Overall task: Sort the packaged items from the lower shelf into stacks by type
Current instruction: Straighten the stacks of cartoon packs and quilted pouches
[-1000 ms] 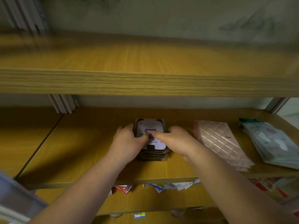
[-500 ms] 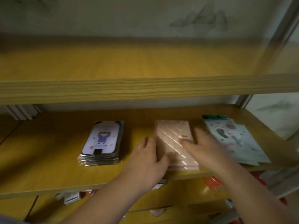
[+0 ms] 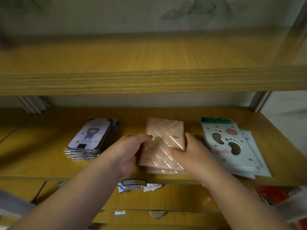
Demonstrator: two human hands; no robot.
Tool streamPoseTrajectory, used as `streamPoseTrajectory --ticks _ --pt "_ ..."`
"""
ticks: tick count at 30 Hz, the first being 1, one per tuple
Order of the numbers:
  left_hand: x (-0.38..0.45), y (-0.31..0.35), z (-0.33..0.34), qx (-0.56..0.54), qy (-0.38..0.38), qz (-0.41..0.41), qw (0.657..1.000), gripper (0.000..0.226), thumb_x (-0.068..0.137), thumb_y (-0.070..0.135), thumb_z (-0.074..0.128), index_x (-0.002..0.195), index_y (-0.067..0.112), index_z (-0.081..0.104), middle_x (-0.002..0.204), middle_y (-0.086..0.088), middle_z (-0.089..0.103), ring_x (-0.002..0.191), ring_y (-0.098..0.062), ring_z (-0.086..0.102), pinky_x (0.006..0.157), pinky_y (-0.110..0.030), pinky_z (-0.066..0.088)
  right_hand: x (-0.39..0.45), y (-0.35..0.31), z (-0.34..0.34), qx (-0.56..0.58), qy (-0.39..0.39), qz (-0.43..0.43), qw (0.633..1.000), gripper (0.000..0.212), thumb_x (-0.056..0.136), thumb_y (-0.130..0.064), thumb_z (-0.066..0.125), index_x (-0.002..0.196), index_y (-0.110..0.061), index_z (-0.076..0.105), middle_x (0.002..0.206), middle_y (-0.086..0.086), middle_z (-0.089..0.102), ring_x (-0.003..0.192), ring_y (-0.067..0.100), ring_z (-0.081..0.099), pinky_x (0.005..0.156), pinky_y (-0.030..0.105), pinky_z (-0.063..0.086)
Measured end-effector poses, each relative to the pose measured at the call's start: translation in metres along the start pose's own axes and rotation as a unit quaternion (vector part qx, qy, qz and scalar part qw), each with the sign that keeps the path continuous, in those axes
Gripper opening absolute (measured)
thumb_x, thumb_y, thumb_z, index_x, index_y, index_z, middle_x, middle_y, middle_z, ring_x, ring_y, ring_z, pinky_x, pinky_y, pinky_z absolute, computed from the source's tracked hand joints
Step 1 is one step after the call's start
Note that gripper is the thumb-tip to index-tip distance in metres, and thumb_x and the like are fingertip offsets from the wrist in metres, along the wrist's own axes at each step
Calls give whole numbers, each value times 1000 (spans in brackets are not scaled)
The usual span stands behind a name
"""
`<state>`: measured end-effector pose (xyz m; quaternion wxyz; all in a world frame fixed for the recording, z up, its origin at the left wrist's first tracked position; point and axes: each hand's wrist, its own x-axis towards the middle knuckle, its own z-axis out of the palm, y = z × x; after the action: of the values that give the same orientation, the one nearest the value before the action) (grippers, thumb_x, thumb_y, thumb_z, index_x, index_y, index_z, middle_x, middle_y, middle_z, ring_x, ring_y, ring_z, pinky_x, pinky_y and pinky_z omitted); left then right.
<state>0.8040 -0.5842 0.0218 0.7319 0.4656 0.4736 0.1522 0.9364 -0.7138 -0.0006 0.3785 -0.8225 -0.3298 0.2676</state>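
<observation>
Pink quilted packets (image 3: 163, 143) stacked at middle of wooden shelf (image 3: 41, 160), near front edge. Gripped from both sides: left hand (image 3: 127, 153) on left edge, thumb across top packet; right hand (image 3: 192, 155) on right edge, thumb on top face. Left of stack, apart: pile of cartoon-figure packets (image 3: 89, 138). Right of stack, just beside right hand: pile of footprint-print packets (image 3: 227, 145). Below shelf edge, loose mixed packets (image 3: 137, 185) on lower level.

hidden: lower sides of pink packet stack (image 3: 163, 141) under both hands | blurred: packets (image 3: 137, 185) on shelf below, print unreadable | cut off: red item (image 3: 274, 195), right edge
</observation>
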Motion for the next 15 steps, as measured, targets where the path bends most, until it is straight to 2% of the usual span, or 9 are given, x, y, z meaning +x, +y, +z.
streamPoseTrajectory --ticks 1,2,4,5,7,10,12,15 --pt "-1 4 3 1 -24 -17 1000 31 88 17 70 115 3 69 103 -16 76 89 -30 73 69 -34 58 1 1 -2 37 -8 12 999 23 80 -50 67 102 -49 58 93 -21 68 84 4 65 72 34 56" --pt "-3 5 6 12 -53 -25 998 30 89 19 70 115 5 70 104 -17 77 94 -31 73 77 -39 59 1 2 -2 62 -27 16 998 18 83 -47 68 88 -59 55 80 -30 66 75 -2 63 63 24 51" --pt "-4 3 13 82 -74 2 994 32 87 20 73 116 7 69 105 -17 76 99 -33 72 92 -48 56 1 2 -2 92 -65 1 994 33 87 -43 68 78 -69 49 71 -46 60 71 -11 63 59 15 43" --pt "-4 1 17 113 -65 26 991 33 86 19 75 116 8 68 103 -16 77 97 -33 73 94 -50 55 2 4 -1 107 -77 -3 991 32 88 -43 67 85 -68 49 80 -45 62 77 -13 64 63 16 45" --pt "-5 -4 18 124 -55 76 988 34 84 15 78 115 10 67 100 -13 78 93 -31 75 91 -50 57 2 4 0 160 -82 -7 984 31 88 -43 69 105 -58 47 100 -31 65 91 -3 65 72 22 50" --pt "-8 -10 13 102 -62 167 979 51 77 15 82 123 12 59 106 -9 77 96 -27 74 85 -47 59 3 -1 2 243 -66 -8 968 37 91 -32 70 125 -33 55 99 -15 77 88 7 74 66 21 58" --pt "-11 -11 7 110 -66 233 964 60 75 19 81 127 16 53 112 -3 76 101 -20 73 83 -37 59 3 -4 5 242 -33 -59 968 38 91 -25 71 124 -36 57 102 -21 76 89 -2 72 69 20 58" --pt "-12 -7 -4 193 -62 332 921 62 85 18 77 134 25 42 127 3 67 118 -8 63 97 -32 52 5 -6 11 193 52 -143 969 52 84 -26 76 126 -43 50 110 -30 68 99 -14 62 77 8 50"
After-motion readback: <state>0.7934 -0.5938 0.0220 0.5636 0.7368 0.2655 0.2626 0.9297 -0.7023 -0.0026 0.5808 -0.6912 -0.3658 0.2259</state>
